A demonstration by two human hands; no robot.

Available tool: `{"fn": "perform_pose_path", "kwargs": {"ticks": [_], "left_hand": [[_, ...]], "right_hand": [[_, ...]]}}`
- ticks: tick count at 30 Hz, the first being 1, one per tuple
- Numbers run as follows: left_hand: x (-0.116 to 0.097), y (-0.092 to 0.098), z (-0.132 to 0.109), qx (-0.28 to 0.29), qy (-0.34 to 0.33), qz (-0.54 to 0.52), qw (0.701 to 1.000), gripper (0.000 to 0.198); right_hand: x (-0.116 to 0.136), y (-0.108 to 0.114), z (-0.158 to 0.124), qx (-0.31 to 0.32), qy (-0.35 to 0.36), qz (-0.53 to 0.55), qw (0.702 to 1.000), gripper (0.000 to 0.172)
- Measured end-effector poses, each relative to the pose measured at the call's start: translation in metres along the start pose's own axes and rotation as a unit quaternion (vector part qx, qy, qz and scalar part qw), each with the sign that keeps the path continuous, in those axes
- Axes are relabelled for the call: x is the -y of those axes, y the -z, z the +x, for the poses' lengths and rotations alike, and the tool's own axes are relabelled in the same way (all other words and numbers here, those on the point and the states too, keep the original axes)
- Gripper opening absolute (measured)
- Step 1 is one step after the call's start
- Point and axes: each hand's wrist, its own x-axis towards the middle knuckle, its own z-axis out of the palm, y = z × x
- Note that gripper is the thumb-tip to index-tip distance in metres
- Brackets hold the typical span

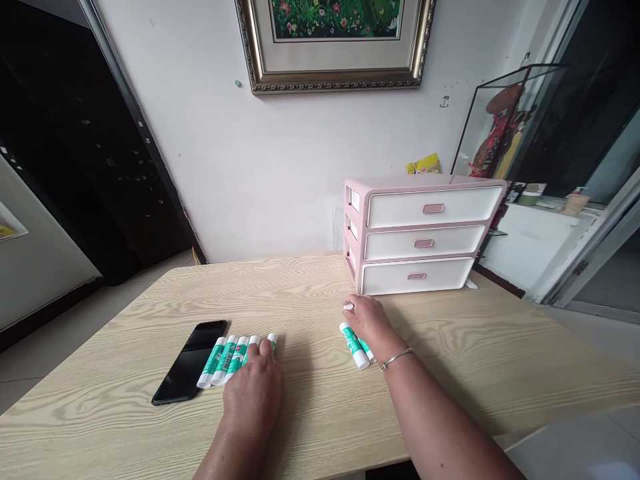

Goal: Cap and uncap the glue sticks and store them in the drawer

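Several green-and-white glue sticks (225, 360) lie side by side in a slanted row on the wooden table. My left hand (254, 387) is over the right end of this row, its fingers curled down around a glue stick (273, 339) whose white cap shows beside the fingertips; the thumb is hidden. Farther right, my right hand (369, 319) is closed on another glue stick, of which just a white end (349, 307) pokes out at the fingertips. Beneath that hand lie a glue stick (354, 345) and a second one, partly covered by the wrist.
A black phone (190, 363) lies left of the row, touching or nearly touching it. Behind my right hand stands a pink-and-white three-drawer cabinet (420, 243), with a yellow packet (424, 164) on or behind its top. A framed picture (335, 80) hangs on the wall.
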Motion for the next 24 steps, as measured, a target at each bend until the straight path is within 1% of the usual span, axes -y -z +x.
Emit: {"fn": "perform_pose_path", "kwargs": {"ticks": [4, 8, 10, 12, 13, 14, 16, 18, 21, 24], "left_hand": [[0.006, -0.005, 0.000, -0.020, 0.007, -0.002, 1.000, 0.029], [0.008, -0.009, 0.000, -0.028, 0.004, -0.052, 0.998, 0.026], [0.005, -0.009, 0.000, -0.033, -0.011, -0.101, 0.994, 0.025], [-0.003, -0.008, -0.002, -0.036, -0.045, -0.163, 0.985, 0.027], [-0.009, -0.006, -0.004, -0.031, -0.065, -0.194, 0.978, 0.028], [-0.015, -0.004, -0.006, -0.018, -0.091, -0.221, 0.971, 0.028], [-0.028, 0.002, -0.010, 0.035, -0.127, -0.265, 0.955, 0.030], [-0.038, 0.007, -0.012, 0.067, -0.150, -0.294, 0.942, 0.029], [-0.045, 0.008, -0.011, 0.071, -0.154, -0.319, 0.933, 0.024], [-0.041, 0.003, -0.006, 0.065, -0.145, -0.357, 0.920, 0.021]], "right_hand": [[0.000, 0.001, -0.002, 0.007, -0.016, -0.002, 1.000, 0.018], [0.004, 0.004, -0.002, -0.011, -0.013, 0.000, 1.000, 0.018], [0.007, 0.008, -0.003, -0.045, -0.004, -0.001, 0.999, 0.019], [0.010, 0.013, -0.004, -0.075, -0.009, -0.007, 0.997, 0.020], [0.012, 0.016, -0.006, -0.079, -0.018, -0.011, 0.997, 0.021], [0.013, 0.019, -0.008, -0.072, -0.028, -0.015, 0.997, 0.022], [0.016, 0.024, -0.012, -0.041, -0.040, -0.027, 0.998, 0.023], [0.018, 0.027, -0.017, -0.006, -0.027, -0.049, 0.998, 0.022], [0.022, 0.026, -0.025, 0.036, 0.011, -0.085, 0.996, 0.021], [0.026, 0.023, -0.032, 0.062, 0.043, -0.117, 0.990, 0.018]]}}
